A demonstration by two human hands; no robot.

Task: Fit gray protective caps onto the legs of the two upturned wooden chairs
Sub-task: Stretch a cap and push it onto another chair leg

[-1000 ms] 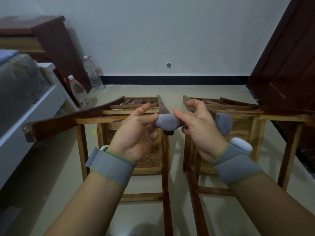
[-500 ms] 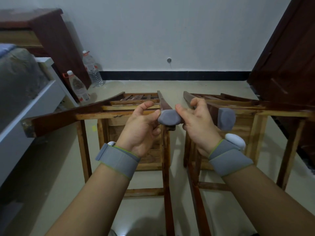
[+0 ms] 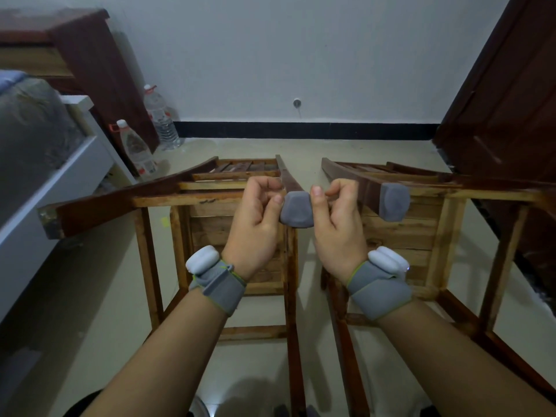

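On the left chair's leg, gray cap (image 3: pixel 296 213) now seated squarely, left hand (image 3: pixel 255 224) and right hand (image 3: pixel 337 227) pinching it.

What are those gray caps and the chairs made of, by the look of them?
The gray cap between both hands looks like soft rubber or silicone: matte, rounded edges, no shine; I can't tell which. The fitted cap matches. The chairs are wood: visible grain, dark glossy varnish on the legs, paler unfinished rails.
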